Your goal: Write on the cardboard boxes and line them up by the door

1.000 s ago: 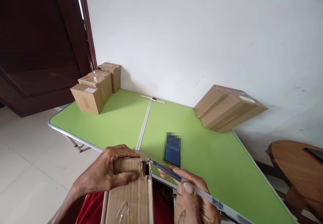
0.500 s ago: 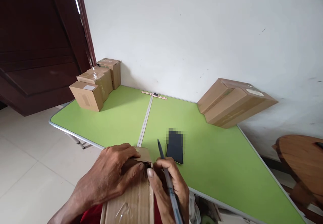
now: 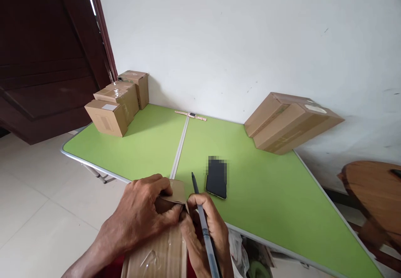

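At the table's near edge a cardboard box (image 3: pixel 166 246) with clear tape on it is tilted in front of my body. My left hand (image 3: pixel 138 211) wraps over its upper end, fingers and thumb pressing around the raised flap (image 3: pixel 177 191). On the other side, my right hand (image 3: pixel 213 228) holds a pen (image 3: pixel 203 223), its dark tip pointing up and away. The thumb of that hand also presses against the box's torn right corner, close to my left thumb. What lies inside the opening is hidden by my fingers.
On the green table (image 3: pixel 266 202) lies a phone (image 3: pixel 216 182), and a watch with a pink strap (image 3: pixel 192 115) rests by the wall. Several cardboard boxes (image 3: pixel 108 119) stand back left; more boxes (image 3: pixel 291 123) lean at the right. A wooden stool (image 3: pixel 372 198) stands beyond the right edge.
My right hand and the pen have moved slightly left and up along the box corner. The flap sits a little more raised, and the view has shifted slightly.
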Motion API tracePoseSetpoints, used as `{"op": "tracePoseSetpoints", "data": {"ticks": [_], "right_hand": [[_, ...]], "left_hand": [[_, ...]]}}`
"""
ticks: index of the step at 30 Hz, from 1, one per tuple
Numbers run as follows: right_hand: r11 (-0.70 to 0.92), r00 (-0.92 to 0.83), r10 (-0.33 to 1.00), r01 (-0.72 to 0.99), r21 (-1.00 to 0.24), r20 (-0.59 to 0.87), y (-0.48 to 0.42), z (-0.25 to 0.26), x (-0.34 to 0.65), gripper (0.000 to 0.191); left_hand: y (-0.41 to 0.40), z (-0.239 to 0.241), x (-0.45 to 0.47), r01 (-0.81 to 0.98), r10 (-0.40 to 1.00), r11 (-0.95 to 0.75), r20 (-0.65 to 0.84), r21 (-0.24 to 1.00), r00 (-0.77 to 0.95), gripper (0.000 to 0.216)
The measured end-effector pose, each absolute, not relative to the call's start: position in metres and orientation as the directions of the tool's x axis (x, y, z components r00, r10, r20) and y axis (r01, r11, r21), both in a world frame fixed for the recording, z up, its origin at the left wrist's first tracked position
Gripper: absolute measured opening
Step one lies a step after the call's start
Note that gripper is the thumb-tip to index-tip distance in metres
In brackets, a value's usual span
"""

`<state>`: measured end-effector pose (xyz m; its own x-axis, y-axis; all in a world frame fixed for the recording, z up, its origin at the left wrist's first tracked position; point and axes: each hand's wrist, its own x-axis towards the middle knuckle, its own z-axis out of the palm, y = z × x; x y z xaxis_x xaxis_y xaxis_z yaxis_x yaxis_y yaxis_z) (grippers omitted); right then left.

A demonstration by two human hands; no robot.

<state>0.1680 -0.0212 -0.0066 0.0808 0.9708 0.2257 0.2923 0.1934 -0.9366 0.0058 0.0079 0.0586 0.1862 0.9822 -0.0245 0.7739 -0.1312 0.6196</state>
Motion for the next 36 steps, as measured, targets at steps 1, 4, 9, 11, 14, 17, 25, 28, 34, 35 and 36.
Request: {"op": "tracePoseSetpoints", "data": {"ticks": [1, 4, 9, 11, 14, 17, 25, 28, 34, 35, 36], "right_hand": [[0.196, 0.087, 0.969, 0.306, -0.932, 0.232, -0.021, -0.007, 0.169, 0.013], [0.249, 0.112, 0.945, 0.363, -0.898, 0.307, -0.016, -0.009, 0.171, 0.009], [0.228, 0.047, 0.963, 0.393, -0.891, 0.267, -0.006, -0.008, 0.180, 0.007], [0.238, 0.007, 0.965, 0.399, -0.885, 0.262, -0.006, -0.006, 0.182, 0.008], [0.294, -0.038, 0.952, 0.371, -0.881, 0.302, -0.009, -0.005, 0.183, 0.010], [0.278, 0.000, 0.957, 0.302, -0.912, 0.291, -0.012, -0.005, 0.186, 0.016], [0.320, 0.341, 0.900, -0.093, -0.943, 0.272, -0.021, 0.007, 0.204, 0.024], [0.425, 0.298, 0.870, -0.047, -0.904, 0.394, -0.029, 0.013, 0.205, 0.025], [0.436, 0.158, 0.883, 0.065, -0.897, 0.441, -0.033, 0.017, 0.195, 0.017], [0.430, 0.165, 0.884, 0.081, -0.899, 0.437, -0.033, 0.017, 0.193, 0.016], [0.422, 0.178, 0.884, 0.096, -0.901, 0.433, -0.033, 0.018, 0.190, 0.016]], "left_hand": [[0.009, 0.059, 0.006, 0.770, 0.982, -0.138, -0.017, 0.623, 0.190, 0.006], [0.012, 0.059, 0.008, 0.766, 0.983, -0.144, -0.001, 0.626, 0.186, 0.004], [0.016, 0.057, 0.015, 0.789, 0.988, -0.136, 0.024, 0.599, 0.152, 0.006], [0.015, 0.056, 0.016, 0.803, 0.990, -0.131, 0.027, 0.582, 0.142, 0.005], [0.010, 0.055, 0.014, 0.806, 0.988, -0.143, 0.035, 0.574, 0.150, 0.003], [0.008, 0.054, 0.004, 0.746, 0.981, -0.171, 0.040, 0.643, 0.190, 0.003], [0.013, 0.044, -0.036, 0.462, 0.886, -0.298, 0.061, 0.835, 0.461, 0.038], [0.015, 0.040, -0.035, 0.429, 0.891, -0.292, 0.080, 0.855, 0.447, 0.036], [0.014, 0.042, -0.030, 0.462, 0.909, -0.257, 0.051, 0.849, 0.413, 0.037], [0.014, 0.042, -0.030, 0.470, 0.911, -0.256, 0.048, 0.845, 0.410, 0.037], [0.014, 0.042, -0.030, 0.476, 0.912, -0.255, 0.046, 0.841, 0.407, 0.037]]}}
